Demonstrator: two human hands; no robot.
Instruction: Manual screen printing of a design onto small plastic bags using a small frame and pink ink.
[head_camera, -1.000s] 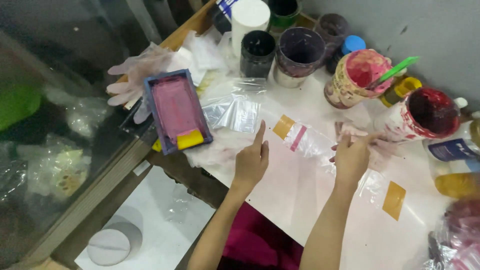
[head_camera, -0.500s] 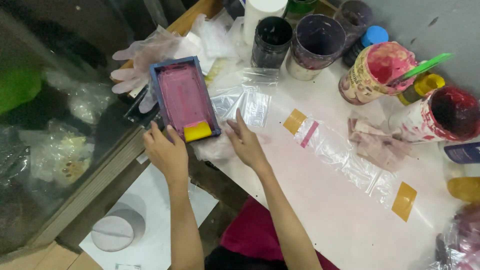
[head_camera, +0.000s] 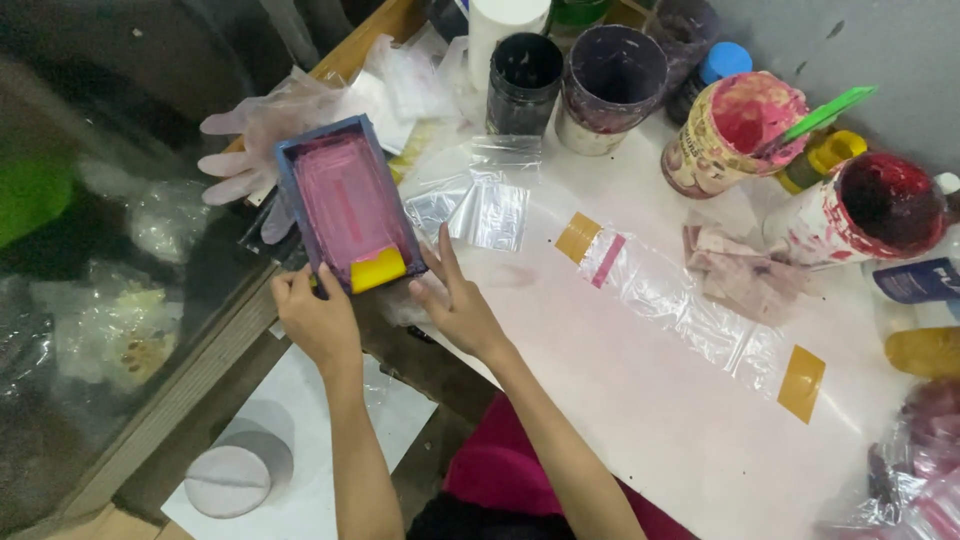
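Note:
A small blue-framed printing screen (head_camera: 345, 200) stained pink lies at the table's left edge, with a yellow squeegee (head_camera: 378, 269) at its near end. My left hand (head_camera: 315, 318) grips the frame's near left corner. My right hand (head_camera: 455, 300) touches the frame's near right corner, fingers spread, resting partly on clear plastic bags (head_camera: 478, 205). A strip of clear plastic (head_camera: 690, 305) is taped to the white table (head_camera: 620, 420) with yellow tape pieces (head_camera: 578, 237).
Paint-stained cups stand along the back: a black one (head_camera: 522, 80), a purple one (head_camera: 610, 85), a pink one (head_camera: 725, 130) with a green stick, a red one (head_camera: 865, 210). Clear gloves (head_camera: 255, 140) lie left of the frame. A stained rag (head_camera: 740, 272) sits by the strip.
Both hands left the taped plastic strip and moved left to the screen frame. My left hand now grips its near corner and my right hand rests beside it.

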